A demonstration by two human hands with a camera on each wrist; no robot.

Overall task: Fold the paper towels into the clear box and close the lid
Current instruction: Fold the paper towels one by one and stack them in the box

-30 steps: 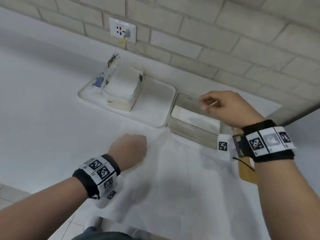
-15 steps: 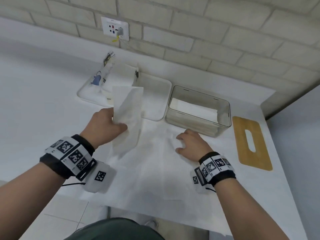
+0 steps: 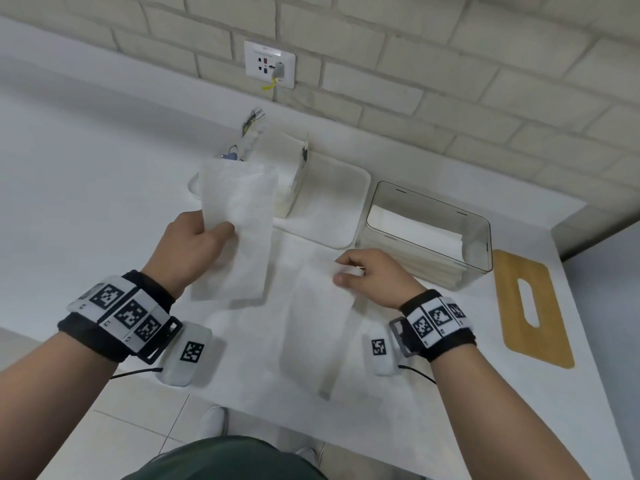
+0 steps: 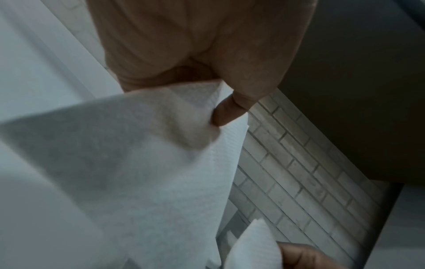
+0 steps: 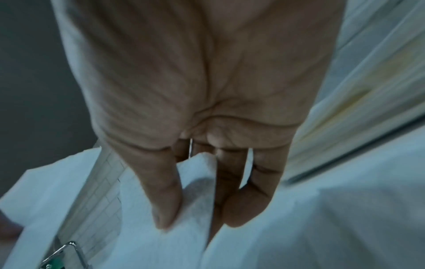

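Lid (image 3: 532, 308) (wooden) lies beside clear box (image 3: 433, 233).

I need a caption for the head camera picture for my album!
Left hand lifts one paper towel while right hand pinches another beside the clear box.

Both forearms are bare. Each wrist carries a broad black band (image 3: 91, 336) fronted with a row of white tiles printed with black square codes; the right wrist's band (image 3: 438, 323) matches it. A grey open frame juts from each band toward the other arm. Beneath each wrist hangs a rounded white pod (image 3: 185, 355) bearing one more square code, and a thin black cable trails from it. Dark green clothing (image 3: 225, 459) shows at the near edge.
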